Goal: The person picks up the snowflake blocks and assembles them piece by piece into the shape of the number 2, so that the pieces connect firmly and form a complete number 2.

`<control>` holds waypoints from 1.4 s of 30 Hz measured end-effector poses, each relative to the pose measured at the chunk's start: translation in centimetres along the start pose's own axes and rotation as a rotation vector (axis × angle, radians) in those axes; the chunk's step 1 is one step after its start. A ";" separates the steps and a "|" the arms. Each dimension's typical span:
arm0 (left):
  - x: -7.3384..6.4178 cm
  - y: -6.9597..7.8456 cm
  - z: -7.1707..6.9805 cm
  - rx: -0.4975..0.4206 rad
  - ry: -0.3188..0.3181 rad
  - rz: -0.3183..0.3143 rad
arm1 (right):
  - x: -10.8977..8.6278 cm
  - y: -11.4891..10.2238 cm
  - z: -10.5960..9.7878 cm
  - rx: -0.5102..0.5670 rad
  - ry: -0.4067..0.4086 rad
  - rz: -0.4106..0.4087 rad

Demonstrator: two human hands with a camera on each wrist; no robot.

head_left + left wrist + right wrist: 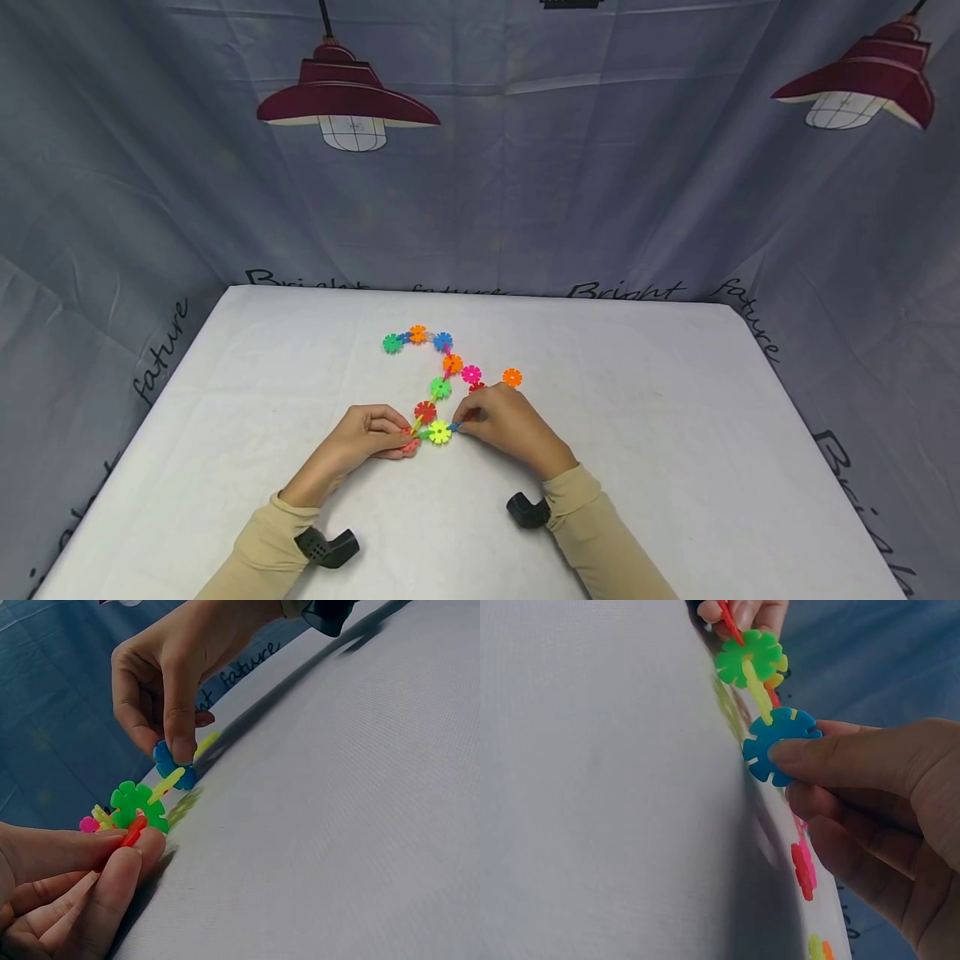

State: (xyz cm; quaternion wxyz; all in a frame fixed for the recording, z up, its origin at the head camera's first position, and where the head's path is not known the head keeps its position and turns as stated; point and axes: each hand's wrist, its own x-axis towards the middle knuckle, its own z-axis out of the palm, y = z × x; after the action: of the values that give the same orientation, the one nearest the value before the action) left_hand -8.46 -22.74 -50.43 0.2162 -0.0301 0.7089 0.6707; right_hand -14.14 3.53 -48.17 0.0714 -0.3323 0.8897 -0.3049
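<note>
My left hand (367, 432) pinches a red snowflake disc (135, 831) between thumb and fingers. A green snowflake disc (739, 664) is slotted onto that red one, followed by a yellow snowflake disc (439, 432). On the other side, my right hand (506, 421) pinches a blue snowflake disc (761, 750) right at the yellow one's edge; thumb and fingertips cover part of the blue disc. From the left hand, a linked chain of colourful discs runs away over the table, past a red disc (425, 412) and an orange disc (452, 363), to a green end disc (392, 343).
Beyond the right hand lie a pink disc (471, 374), a red disc (477, 387) partly hidden by that hand, and an orange disc (512, 377). The white table (675, 467) is backed by a grey-blue curtain (480, 200) printed with lamps and lettering.
</note>
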 end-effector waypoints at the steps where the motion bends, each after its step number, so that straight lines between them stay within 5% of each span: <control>1: 0.0 0.0 0.0 -0.001 -0.001 0.001 | 0.0 0.0 0.1 -0.003 0.001 -0.005; 27: 0.1 -0.2 -0.1 -0.036 0.012 -0.003 | 0.2 1.2 1.7 0.224 0.060 -0.031; 42: 0.0 -0.3 -0.3 -0.011 -0.001 0.028 | 0.0 1.8 0.1 0.185 -0.021 0.043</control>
State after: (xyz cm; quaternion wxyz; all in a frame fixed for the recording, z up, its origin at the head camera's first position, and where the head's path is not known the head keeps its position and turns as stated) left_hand -8.50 -23.07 -50.68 0.2071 -0.0211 0.7053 0.6777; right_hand -15.09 4.54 -49.36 0.1177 -0.3083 0.8639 -0.3806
